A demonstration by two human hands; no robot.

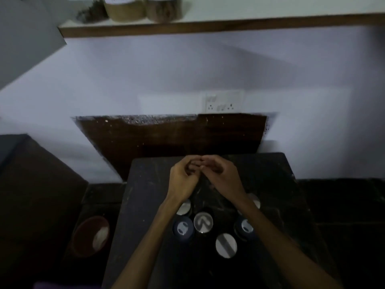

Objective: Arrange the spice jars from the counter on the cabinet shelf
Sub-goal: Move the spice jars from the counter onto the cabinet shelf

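Several spice jars stand on the dark counter, seen from above by their lids: a silver lid in the middle, a silver lid nearer me, dark blue lids at the left and the right. Two more silver lids are partly hidden under my wrists. My left hand and my right hand hover above the counter behind the jars, fingertips touching each other, fingers curled, holding nothing that I can see. The cabinet shelf runs along the top, with three jars on its left part.
A brown bowl with something white in it sits low at the left of the counter. A dark wooden board leans against the wall behind the counter. A white socket plate is on the wall. A grey cabinet side is at the upper left.
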